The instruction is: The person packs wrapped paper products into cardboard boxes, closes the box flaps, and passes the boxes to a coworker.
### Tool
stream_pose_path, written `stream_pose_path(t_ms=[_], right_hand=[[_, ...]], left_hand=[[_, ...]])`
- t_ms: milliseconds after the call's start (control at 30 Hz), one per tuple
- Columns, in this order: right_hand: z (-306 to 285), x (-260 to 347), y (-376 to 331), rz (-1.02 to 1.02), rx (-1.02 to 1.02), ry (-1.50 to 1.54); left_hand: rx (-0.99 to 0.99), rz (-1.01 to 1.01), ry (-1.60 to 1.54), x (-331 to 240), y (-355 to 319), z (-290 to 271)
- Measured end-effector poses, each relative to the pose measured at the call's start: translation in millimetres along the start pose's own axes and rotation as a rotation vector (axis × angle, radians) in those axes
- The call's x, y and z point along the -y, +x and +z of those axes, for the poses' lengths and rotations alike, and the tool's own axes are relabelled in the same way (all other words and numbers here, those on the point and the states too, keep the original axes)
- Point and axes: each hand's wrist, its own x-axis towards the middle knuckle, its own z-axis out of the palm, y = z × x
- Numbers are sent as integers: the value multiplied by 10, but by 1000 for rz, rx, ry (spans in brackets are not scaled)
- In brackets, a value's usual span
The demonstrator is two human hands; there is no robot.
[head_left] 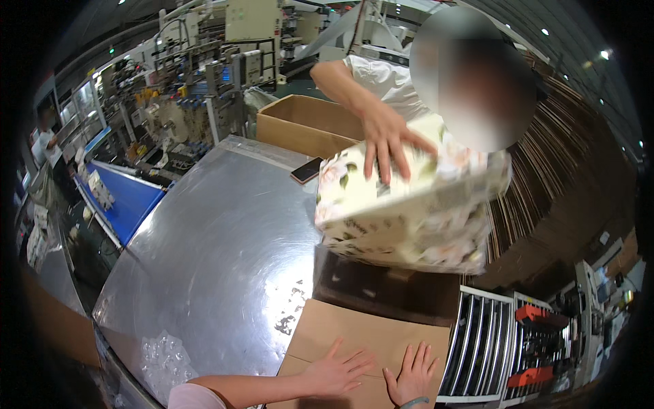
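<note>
The person's left hand (340,371) lies palm down on the cardboard flap (371,324) of an open carton (381,283), fingers spread and grasping nothing; the right hand (412,378), a band (414,402) at its wrist, rests flat on the same flap, likewise unclenched. The floral-printed bundle (402,232) is above the carton mouth, tilted and blurred, with a co-worker's hand (392,140) spread over its top; that person's other hand cannot be made out. Whether the bundle touches the carton rim cannot be determined. Principal risk, as judged: the bundle catches on the near rim or the flap, because it is tilted and looks nearly as broad as the opening. A slip of the co-worker's hold could drop it unevenly, scuffing the wrapping or bending a carton wall. Should the flap spring up under light pressure, it would obstruct the mouth; fingers strayed to its far edge could be pinched. Surroundings: a smartphone (308,170) lies on the metal tabletop (218,238) just beside the bundle, exposed to a knock. Behind it stands an open cardboard box (300,123), limiting room on the far side. Crumpled clear plastic (163,361) lies at the near left. A roller conveyor (477,334) adjoins on the right; flattened cardboard sheets (545,170), densely stacked, rise behind and right of the bundle.
</note>
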Motion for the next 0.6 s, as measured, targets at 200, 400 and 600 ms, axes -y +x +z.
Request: stream_pose_path(t_ms=[200, 400, 600], right_hand=[[-42, -200, -2, -6, 8, 8], [-202, -851, -89, 48, 33, 157], [282, -2579, -260, 112, -86, 663]], left_hand=[[-395, -245, -316, 68, 65, -69], [-636, -791, -586, 221, -93, -49], [-199, -1181, -661, 43, -274, 1410]])
